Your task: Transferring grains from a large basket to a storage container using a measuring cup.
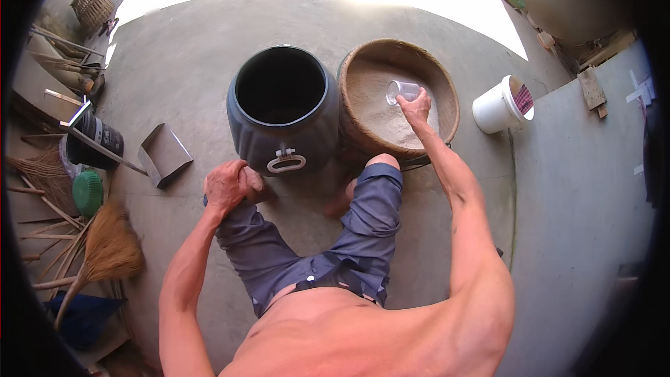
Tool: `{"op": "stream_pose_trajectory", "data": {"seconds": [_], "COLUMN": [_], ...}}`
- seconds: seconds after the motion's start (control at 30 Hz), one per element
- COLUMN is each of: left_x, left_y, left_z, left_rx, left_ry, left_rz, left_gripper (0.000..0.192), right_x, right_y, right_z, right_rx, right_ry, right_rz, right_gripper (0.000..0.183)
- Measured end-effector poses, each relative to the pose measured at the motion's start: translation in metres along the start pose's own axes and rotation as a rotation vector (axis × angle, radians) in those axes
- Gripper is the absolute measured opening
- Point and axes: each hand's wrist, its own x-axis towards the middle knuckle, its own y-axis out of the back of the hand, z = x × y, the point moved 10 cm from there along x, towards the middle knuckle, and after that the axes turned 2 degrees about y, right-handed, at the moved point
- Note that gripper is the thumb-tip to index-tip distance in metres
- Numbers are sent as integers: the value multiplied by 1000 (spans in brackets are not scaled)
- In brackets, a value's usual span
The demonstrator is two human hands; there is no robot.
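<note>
My right hand [417, 107] holds a clear plastic cup [402, 92], tilted on its side, over a round woven basket [361, 139]. Pale grain or coarse meal [374, 99] covers the basket's bottom; I cannot tell which. The cup's contents are hard to make out. My left hand [226, 186] rests on my left knee, fingers bent, with no object seen in it. Between my knees and just left of the basket stands a dark plastic barrel [246, 139] with its mouth uncovered and a white handle [286, 163] on its near side. Its inside is dark.
A white bucket [489, 110] with checked cloth stands right of the basket. At left are a metal dustpan [165, 154], a black bucket [107, 139], a green plastic basket [87, 192] and a straw broom [112, 246]. A wicker basket [92, 5] lies farther back, and a wall edge runs along the right.
</note>
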Motion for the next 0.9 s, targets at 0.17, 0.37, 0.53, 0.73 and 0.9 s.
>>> {"op": "stream_pose_trajectory", "data": {"seconds": [0.17,0.37,0.53,0.73,0.9], "left_x": [-3,14,18,23,20], "left_y": [-3,-17,-17,-18,-19], "left_z": [-9,3,2,11,14], "left_rx": [58,55,62,68,36], "left_ry": [35,8,12,17,-49], "left_rz": [-51,-78,-89,-97,-45], "left_gripper": [16,16,16,17,16], "right_x": [-9,-21,-62,-92,-76], "right_y": [10,-12,-79,-115,-84], "right_z": [26,79,83,69,66], "right_rx": [-455,-687,-653,116,739], "right_ry": [209,316,218,-280,-543], "right_rz": [-81,-262,-605,-953,-781], "right_gripper": [90,86,65,59,77]}}
